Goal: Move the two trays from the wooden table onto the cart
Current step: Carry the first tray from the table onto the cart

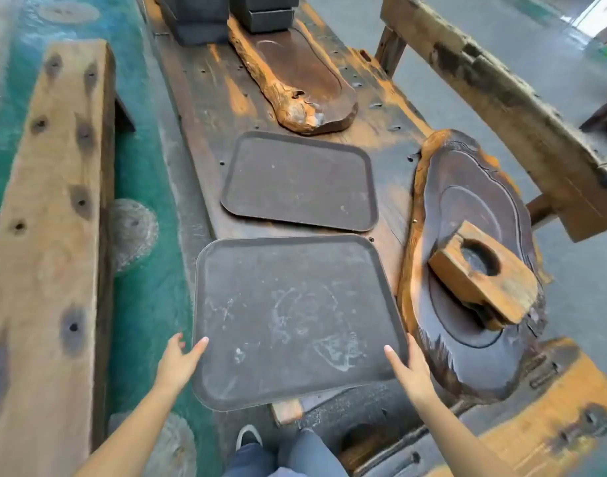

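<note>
Head view: my left hand (176, 360) and right hand (411, 368) grip opposite near corners of the near tray (295, 318), thumbs over its rim, at the wooden table (205, 98) end. Just beyond, the far tray (299, 180) lies flat, centred between both arms. No cart visible.

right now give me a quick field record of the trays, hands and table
near tray: dark, rectangular, empty, near edge overhanging the table end, held at both sides
far tray: same kind, empty, flat on the wooden table, untouched
left hand: grip on the near tray's left edge, thumb on top
right hand: grip on its right edge, thumb on top
carved wooden slab: right of the trays, wooden block on it
cart: not in view
</note>
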